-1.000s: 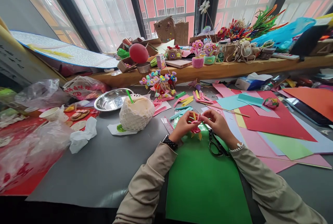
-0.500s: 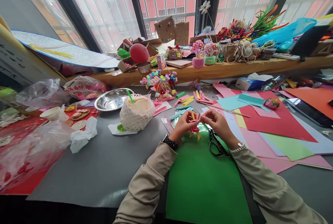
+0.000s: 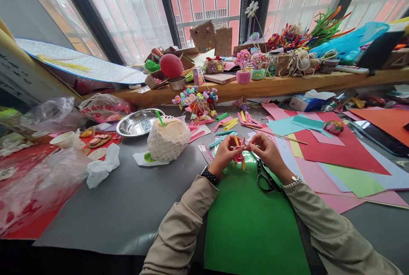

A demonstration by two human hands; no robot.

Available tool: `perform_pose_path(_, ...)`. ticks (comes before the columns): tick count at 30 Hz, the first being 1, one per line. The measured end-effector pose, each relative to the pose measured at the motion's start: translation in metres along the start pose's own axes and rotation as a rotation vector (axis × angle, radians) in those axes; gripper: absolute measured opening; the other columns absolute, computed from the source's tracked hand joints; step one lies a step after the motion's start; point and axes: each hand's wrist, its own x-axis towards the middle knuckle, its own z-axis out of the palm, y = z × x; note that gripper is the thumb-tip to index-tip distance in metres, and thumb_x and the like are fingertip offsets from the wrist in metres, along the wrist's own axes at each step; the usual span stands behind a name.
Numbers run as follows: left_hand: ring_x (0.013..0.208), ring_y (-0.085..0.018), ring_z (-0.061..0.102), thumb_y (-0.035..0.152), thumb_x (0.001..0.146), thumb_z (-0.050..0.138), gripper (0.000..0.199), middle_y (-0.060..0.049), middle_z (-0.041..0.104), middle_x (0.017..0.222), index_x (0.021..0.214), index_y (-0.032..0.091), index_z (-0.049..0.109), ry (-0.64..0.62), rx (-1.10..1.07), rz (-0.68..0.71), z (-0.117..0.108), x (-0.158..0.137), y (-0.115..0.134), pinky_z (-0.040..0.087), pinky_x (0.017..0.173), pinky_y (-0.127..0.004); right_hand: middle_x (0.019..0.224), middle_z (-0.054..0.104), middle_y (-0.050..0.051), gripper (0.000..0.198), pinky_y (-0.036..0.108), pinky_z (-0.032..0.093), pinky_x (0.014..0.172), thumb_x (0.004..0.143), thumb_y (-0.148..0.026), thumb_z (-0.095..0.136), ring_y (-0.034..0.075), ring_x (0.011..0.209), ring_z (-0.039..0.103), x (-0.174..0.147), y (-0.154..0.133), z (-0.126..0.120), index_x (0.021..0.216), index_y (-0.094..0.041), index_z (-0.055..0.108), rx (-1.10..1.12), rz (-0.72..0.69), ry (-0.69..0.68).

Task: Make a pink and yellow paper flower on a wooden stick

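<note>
Between my two hands is a small piece made of folded pink and yellow paper strips [image 3: 239, 157], above the far end of a green sheet [image 3: 252, 224]. My left hand [image 3: 226, 152] is closed around its left side. On the right, my right hand [image 3: 264, 149] pinches at a strip end of the piece with thumb and forefinger; the fingers partly hide the pinched end. Black-handled scissors [image 3: 266, 180] lie on the green sheet just below my right hand. Loose teal paper strips [image 3: 223, 137] and yellow strips [image 3: 230, 124] lie beyond my hands.
A netted coconut [image 3: 168, 138] with a green straw and a steel bowl [image 3: 140, 122] stand left of my hands. Coloured paper sheets [image 3: 338, 147] with a thin stick [image 3: 277, 134] spread to the right. Crafted flowers [image 3: 196, 100] stand behind, before a cluttered wooden ledge [image 3: 287, 81].
Both hands stay in almost the same place. The paper piece has turned slightly between my fingers, and its yellow strips show at a slightly different angle.
</note>
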Motion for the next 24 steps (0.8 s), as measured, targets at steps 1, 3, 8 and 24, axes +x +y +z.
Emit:
perform_pose_path(1,0.072,-0.009,0.05,0.031,0.065,0.065,0.031,0.0,0.05,0.08,0.083,0.014,0.046,0.006,-0.001,0.001,-0.0002,0.0001,-0.0001,0.042,0.065,-0.021,0.072,0.052,-0.001,0.021,0.03,0.05,0.067,0.068,-0.036,0.059,0.014,0.071,0.057,-0.0002,0.0001,0.0002,0.074,-0.02,0.047,0.004,-0.004,-0.004)
perform_pose_path(3,0.073,-0.009,0.051,0.031,0.065,0.065,0.031,-0.001,0.051,0.082,0.084,0.014,0.046,0.017,-0.002,0.001,-0.0005,0.0004,-0.0004,0.043,0.065,-0.021,0.078,0.055,0.001,0.019,0.031,0.05,0.069,0.07,-0.034,0.058,0.015,0.076,0.058,-0.0011,0.0,0.0005,0.08,-0.02,0.051,-0.006,-0.012,-0.016)
perform_pose_path(8,0.075,-0.01,0.052,0.031,0.065,0.065,0.031,-0.002,0.052,0.084,0.084,0.014,0.047,0.032,-0.01,-0.001,-0.0006,0.0011,-0.0008,0.043,0.066,-0.022,0.088,0.059,0.004,0.019,0.033,0.05,0.073,0.072,-0.031,0.056,0.017,0.081,0.06,-0.0033,-0.0009,0.001,0.087,-0.019,0.057,-0.031,-0.004,-0.017)
perform_pose_path(24,0.072,-0.01,0.051,0.036,0.064,0.065,0.034,-0.001,0.051,0.081,0.083,0.015,0.047,0.002,0.079,0.033,0.0008,0.0006,-0.0028,0.044,0.064,-0.023,0.081,0.057,0.003,0.018,0.033,0.049,0.07,0.072,-0.026,0.053,0.017,0.076,0.059,-0.0009,0.003,-0.0003,0.088,-0.019,0.054,-0.076,-0.013,-0.039)
